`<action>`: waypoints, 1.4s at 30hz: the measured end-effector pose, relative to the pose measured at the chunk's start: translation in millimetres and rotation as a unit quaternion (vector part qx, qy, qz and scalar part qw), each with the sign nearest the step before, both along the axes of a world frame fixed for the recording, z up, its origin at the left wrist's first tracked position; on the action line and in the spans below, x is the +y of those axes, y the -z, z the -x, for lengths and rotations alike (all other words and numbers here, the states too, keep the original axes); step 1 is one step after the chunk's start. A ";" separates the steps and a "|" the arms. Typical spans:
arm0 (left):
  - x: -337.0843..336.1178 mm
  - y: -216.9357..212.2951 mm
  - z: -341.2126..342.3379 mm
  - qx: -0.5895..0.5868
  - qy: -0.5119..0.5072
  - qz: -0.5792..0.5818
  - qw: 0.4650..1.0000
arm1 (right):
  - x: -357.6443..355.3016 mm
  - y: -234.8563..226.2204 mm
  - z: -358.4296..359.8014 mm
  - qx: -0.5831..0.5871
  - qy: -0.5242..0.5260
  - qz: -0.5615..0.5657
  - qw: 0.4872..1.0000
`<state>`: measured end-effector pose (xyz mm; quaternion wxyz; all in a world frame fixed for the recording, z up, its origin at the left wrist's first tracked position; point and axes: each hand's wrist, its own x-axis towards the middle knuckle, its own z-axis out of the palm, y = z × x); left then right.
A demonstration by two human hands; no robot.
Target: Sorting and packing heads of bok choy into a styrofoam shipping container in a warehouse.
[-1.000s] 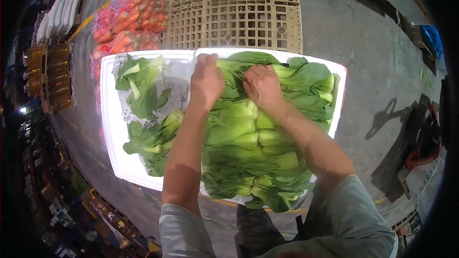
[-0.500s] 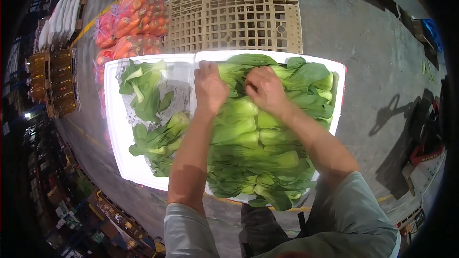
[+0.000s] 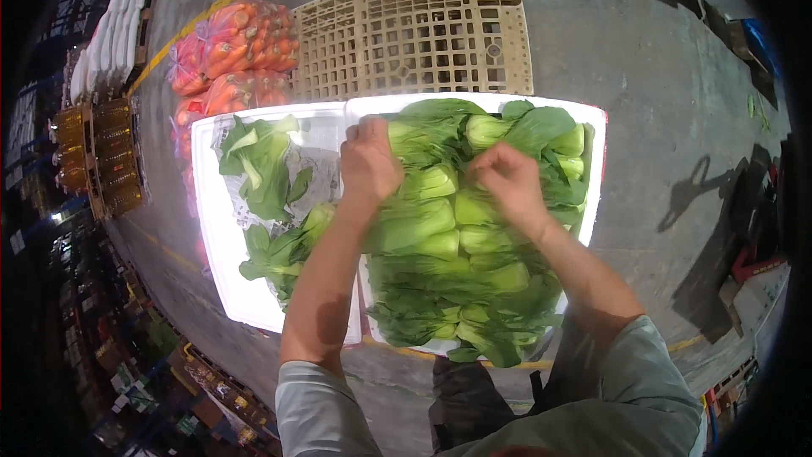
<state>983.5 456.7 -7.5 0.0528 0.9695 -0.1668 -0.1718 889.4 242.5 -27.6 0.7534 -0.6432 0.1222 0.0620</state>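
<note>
Presently, my left hand lies curled, knuckles up, on the bok choy packed in the right-hand white foam box; its fingers press down on the leafy heads near the box's far left corner, though I cannot tell whether they grip a head or only rest there. My right hand sits just beside it over the middle of the same box, fingers bunched and pinching at a pale stalk end among the greens.

Bok choy: rows of heads filling the right-hand foam box from far wall to near wall, stalk ends pale green, leaves dark.

Left foam box: touching the right-hand box on its left side; holds a few loose bok choy heads, with its white bottom showing between them.

Beige plastic pallet: on the concrete floor, just beyond the right-hand box.

Mesh bags of carrots: beyond and left of the left foam box, beside the pallet.

Stacked bottles of amber liquid: well left of the foam boxes.

White sacks: farther still, beyond the bottles.
</note>
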 end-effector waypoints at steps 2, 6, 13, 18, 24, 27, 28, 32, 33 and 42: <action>-0.7 -11.3 -3.6 -0.015 0.002 0.003 1.000 | -7.8 -11.7 17.1 0.081 0.000 -0.063 0.995; 7.2 -19.0 -6.3 -0.041 0.070 -0.004 0.997 | -12.0 -31.9 46.4 0.095 0.007 -0.098 0.991; 35.9 -9.3 -14.1 0.022 0.096 0.106 0.989 | -5.5 -38.5 75.7 0.097 -0.007 -0.107 0.989; 54.8 -59.1 -12.0 0.113 -0.053 0.142 0.982 | -17.4 -49.5 84.9 0.097 -0.023 -0.053 0.994; 121.7 -117.0 33.2 0.189 -0.319 0.319 0.872 | -14.3 -60.5 90.0 0.138 0.021 -0.073 0.988; 136.2 -104.4 104.1 0.209 -0.457 0.564 0.655 | 8.4 -66.5 90.0 0.180 0.016 -0.098 0.979; 134.0 -92.9 127.9 0.213 -0.468 0.609 0.604 | 16.4 -70.6 91.4 0.178 0.010 -0.092 0.980; 88.8 -67.2 200.3 0.286 -0.428 0.721 0.464 | 40.2 -87.9 102.2 0.203 -0.025 -0.106 0.973; 78.2 -62.6 210.9 0.302 -0.418 0.736 0.439 | 46.8 -89.1 105.6 0.199 -0.028 -0.100 0.975; 69.6 -17.2 264.8 0.254 -0.409 0.755 0.445 | 98.0 -95.6 131.0 0.234 -0.043 -0.070 0.969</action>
